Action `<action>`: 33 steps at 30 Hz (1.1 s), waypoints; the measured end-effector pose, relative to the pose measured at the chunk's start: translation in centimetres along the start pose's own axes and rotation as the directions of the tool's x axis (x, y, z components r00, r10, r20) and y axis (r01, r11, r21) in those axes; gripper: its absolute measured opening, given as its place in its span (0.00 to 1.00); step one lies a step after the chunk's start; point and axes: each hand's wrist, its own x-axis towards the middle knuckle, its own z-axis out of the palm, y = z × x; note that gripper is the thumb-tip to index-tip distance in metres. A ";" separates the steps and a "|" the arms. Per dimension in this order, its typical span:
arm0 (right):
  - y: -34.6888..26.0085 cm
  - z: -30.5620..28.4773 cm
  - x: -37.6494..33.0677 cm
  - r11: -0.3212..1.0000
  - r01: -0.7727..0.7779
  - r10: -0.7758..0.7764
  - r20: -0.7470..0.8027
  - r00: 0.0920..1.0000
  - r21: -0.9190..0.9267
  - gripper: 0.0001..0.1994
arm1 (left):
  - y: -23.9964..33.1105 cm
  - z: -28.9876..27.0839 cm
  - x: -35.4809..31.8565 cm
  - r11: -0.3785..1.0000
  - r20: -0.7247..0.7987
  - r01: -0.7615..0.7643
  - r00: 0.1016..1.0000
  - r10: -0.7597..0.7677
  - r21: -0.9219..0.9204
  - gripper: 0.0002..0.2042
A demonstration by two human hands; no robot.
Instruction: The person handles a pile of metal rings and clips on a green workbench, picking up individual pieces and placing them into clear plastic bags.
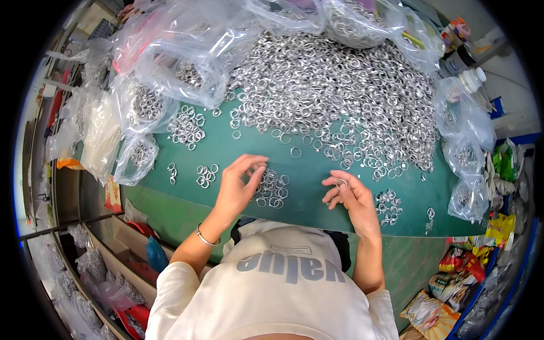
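A silver ring is pinched between the thumb and fingers of my right hand, raised above the green table. My left hand hovers at the left edge of a small pile of rings, its fingers stretched toward the right and the thumb apart, with nothing visible in them. Another small group of rings lies just right of my right hand. Beyond both hands spreads a large heap of silver rings.
Clear plastic bags of rings line the left, the back and the right of the table. Smaller ring clusters lie to the left. Shelves with bags stand at lower left, colourful packets at lower right.
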 end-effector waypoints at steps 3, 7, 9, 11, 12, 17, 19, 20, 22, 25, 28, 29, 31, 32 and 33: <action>0.5 2.2 0.8 0.997 0.044 -0.045 -0.017 0.999 -0.062 0.16 | -1.3 -1.1 -0.7 0.997 -0.073 0.023 0.997 -0.018 0.069 0.10; 0.8 4.0 1.7 0.979 -0.067 0.071 0.015 0.997 -0.190 0.14 | -2.4 -1.3 -2.0 0.999 -0.119 0.038 0.992 -0.034 0.038 0.10; 0.8 4.7 2.0 0.971 -0.090 0.099 0.031 0.995 -0.223 0.14 | -2.5 -1.5 -2.4 0.999 -0.133 0.040 0.991 -0.036 0.032 0.10; 1.0 5.4 2.1 0.964 -0.102 0.118 0.048 0.992 -0.247 0.13 | -2.5 -1.5 -3.0 0.999 -0.161 0.037 0.986 -0.034 0.015 0.10; 1.4 5.7 2.1 0.962 -0.104 0.123 0.063 0.990 -0.252 0.13 | -2.3 -1.8 -3.3 1.000 -0.152 0.023 0.988 -0.020 0.013 0.10; 1.7 8.4 3.1 0.938 -0.032 0.090 0.153 0.984 -0.345 0.13 | -2.8 -2.4 -4.9 0.999 -0.218 -0.012 0.976 0.019 0.033 0.10; 1.4 10.1 4.2 0.872 0.054 0.049 0.197 0.979 -0.486 0.12 | -3.4 -2.8 -5.8 0.998 -0.306 -0.008 0.952 0.027 0.064 0.11; 1.3 11.0 4.9 0.830 0.099 0.029 0.220 0.975 -0.549 0.12 | -3.8 -3.2 -6.2 0.993 -0.360 0.010 0.932 0.035 0.120 0.11; 1.1 12.6 6.8 0.713 0.289 -0.130 0.284 0.950 -0.639 0.12 | -4.6 -3.8 -6.5 0.974 -0.459 0.043 0.886 0.065 0.222 0.11; 0.9 15.6 10.1 0.500 0.444 -0.235 0.377 0.896 -0.744 0.12 | -5.3 -4.9 -6.7 0.966 -0.534 0.105 0.845 0.038 0.235 0.13; 1.9 19.1 13.8 0.288 0.516 -0.307 0.432 0.848 -0.807 0.14 | -5.8 -5.6 -6.8 0.972 -0.539 0.136 0.842 -0.011 0.192 0.18; 2.7 20.0 15.1 0.216 0.532 -0.337 0.449 0.828 -0.819 0.14 | -5.8 -5.6 -6.7 0.978 -0.543 0.138 0.839 -0.031 0.157 0.19; 4.4 21.5 17.9 0.287 0.505 -0.275 0.435 0.857 -0.814 0.16 | -5.9 -5.8 -6.5 0.983 -0.531 0.136 0.846 -0.048 0.127 0.22; 4.9 21.9 18.6 0.321 0.485 -0.245 0.424 0.872 -0.813 0.17 | -5.8 -6.0 -6.4 0.984 -0.535 0.140 0.843 -0.058 0.114 0.22; 4.4 22.3 18.6 0.454 0.460 -0.173 0.431 0.886 -0.763 0.18 | -5.7 -6.1 -6.7 0.984 -0.546 0.153 0.834 -0.077 0.096 0.21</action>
